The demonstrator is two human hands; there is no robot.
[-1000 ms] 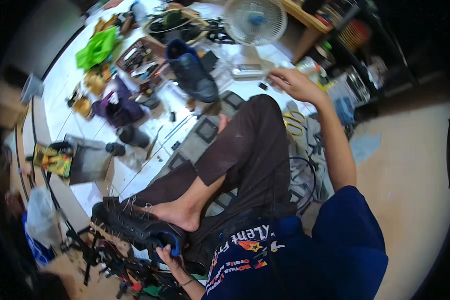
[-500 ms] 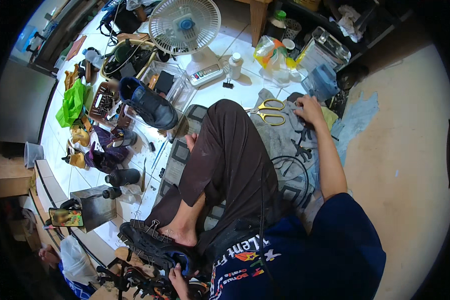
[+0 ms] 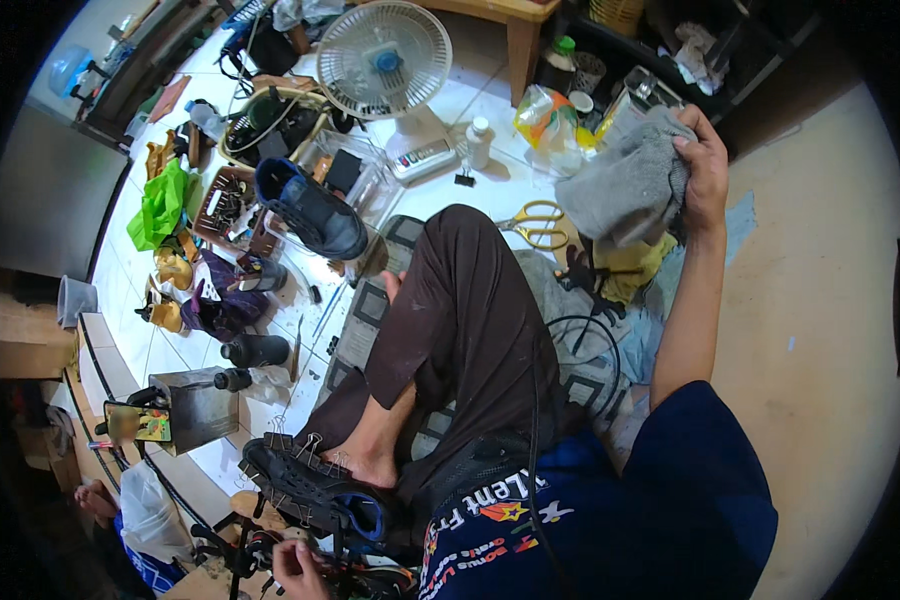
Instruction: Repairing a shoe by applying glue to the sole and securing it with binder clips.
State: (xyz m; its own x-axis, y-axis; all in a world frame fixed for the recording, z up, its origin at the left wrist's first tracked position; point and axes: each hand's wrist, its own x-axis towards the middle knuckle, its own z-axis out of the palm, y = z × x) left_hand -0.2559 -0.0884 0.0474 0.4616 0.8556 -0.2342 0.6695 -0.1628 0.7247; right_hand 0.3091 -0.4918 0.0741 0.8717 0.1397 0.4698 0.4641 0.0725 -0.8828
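Note:
My right hand (image 3: 705, 165) is closed on a grey cloth (image 3: 630, 185), holding it up beyond the yellow-handled scissors (image 3: 538, 224). At the lower edge, my left hand (image 3: 298, 568) has its fingers curled together; whether something small is between them I cannot make out. Just above it a black shoe (image 3: 300, 490) with a blue lining lies by my bare foot, several metal binder clips (image 3: 310, 445) clamped along its edge. The matching dark shoe (image 3: 310, 210) stands farther off, on a clear plastic box (image 3: 365, 190).
A white fan (image 3: 385, 60), a white bottle (image 3: 479, 140) and a loose binder clip (image 3: 464, 180) stand beyond my knee. Baskets and a green bag (image 3: 158, 208) crowd the left. A phone (image 3: 138, 422) leans by a metal box (image 3: 205, 415). Another person's hand (image 3: 95, 503) shows lower left.
My right hand has picked up the grey cloth and raised it away from the floor mat. My left hand has let go of the clipped shoe's collar and moved left and down.

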